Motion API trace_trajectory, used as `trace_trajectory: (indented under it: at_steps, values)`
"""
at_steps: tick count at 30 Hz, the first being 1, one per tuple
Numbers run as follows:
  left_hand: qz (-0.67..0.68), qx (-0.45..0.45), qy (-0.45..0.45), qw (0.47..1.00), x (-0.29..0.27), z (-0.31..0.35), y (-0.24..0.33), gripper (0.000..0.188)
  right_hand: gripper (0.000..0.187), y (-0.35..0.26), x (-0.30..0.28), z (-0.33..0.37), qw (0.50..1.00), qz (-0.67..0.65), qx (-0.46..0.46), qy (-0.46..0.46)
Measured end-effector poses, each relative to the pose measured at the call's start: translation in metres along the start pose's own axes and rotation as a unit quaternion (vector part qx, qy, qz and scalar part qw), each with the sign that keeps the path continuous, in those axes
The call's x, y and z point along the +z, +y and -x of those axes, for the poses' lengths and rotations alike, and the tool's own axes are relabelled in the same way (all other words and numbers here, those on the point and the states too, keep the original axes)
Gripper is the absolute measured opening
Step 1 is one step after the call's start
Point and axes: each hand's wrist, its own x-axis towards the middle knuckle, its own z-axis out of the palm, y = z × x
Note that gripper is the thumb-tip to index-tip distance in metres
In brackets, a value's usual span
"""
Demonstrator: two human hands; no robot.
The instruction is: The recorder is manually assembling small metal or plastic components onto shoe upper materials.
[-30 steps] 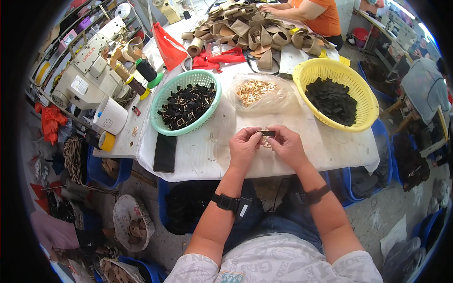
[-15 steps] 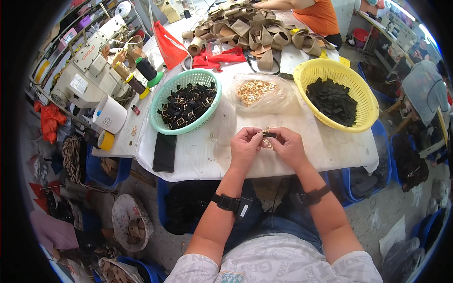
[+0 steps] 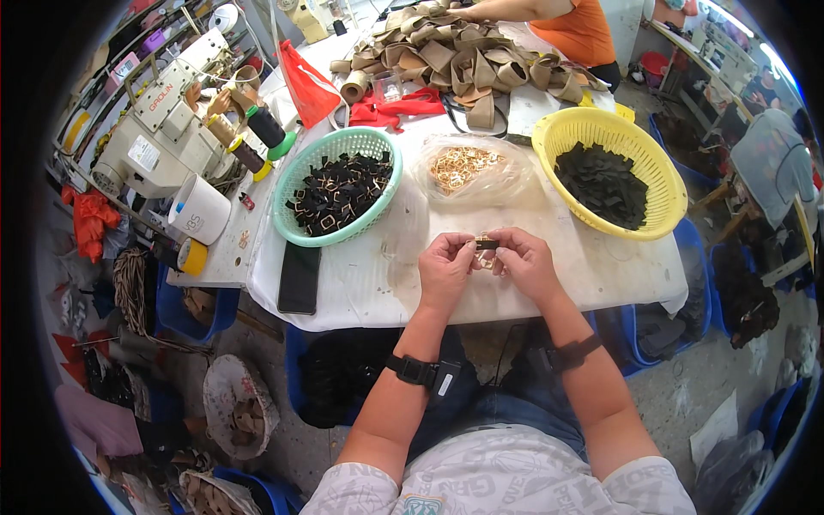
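Near the table's front edge, my left hand (image 3: 447, 263) pinches one end of a short black fabric strip (image 3: 487, 245). My right hand (image 3: 525, 262) grips the strip's other end between thumb and fingers. A bit of gold metal shows at the strip, likely a buckle, though the fingers partly cover it. Several loose gold buckles (image 3: 486, 263) lie on the table between my hands. Beyond them, a clear plastic bag (image 3: 521, 182) holds many more gold buckles. Black strips fill the yellow basket (image 3: 668, 176) at right. In the green basket (image 3: 283, 184) at left are strips threaded with gold buckles.
A black phone (image 3: 299, 279) lies by the green basket. Sewing machine (image 3: 163, 129), thread cones (image 3: 266, 129) and white cup (image 3: 201, 210) stand at left. Tan fabric pieces (image 3: 463, 56) are heaped at the back, beside a person in orange (image 3: 584, 34). Blue bins (image 3: 695, 275) flank the table.
The black strip has shifted slightly left and lies more level between my fingers. My right hand's fingers have moved a little. Both hands keep their hold.
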Motion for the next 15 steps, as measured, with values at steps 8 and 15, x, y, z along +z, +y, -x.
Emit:
trace_trajectory:
  at_steps: [8, 15]
  values:
    - [-0.006, 0.008, -0.001, 1.0, -0.001, 0.0, -0.001, 0.008, 0.024, 0.002, -0.002, -0.001, 0.999, -0.032, 0.011, 0.035]
    - [-0.019, 0.013, -0.024, 0.999, 0.003, 0.004, 0.004, 0.008, 0.015, 0.009, 0.002, -0.002, 0.998, 0.049, -0.032, -0.007]
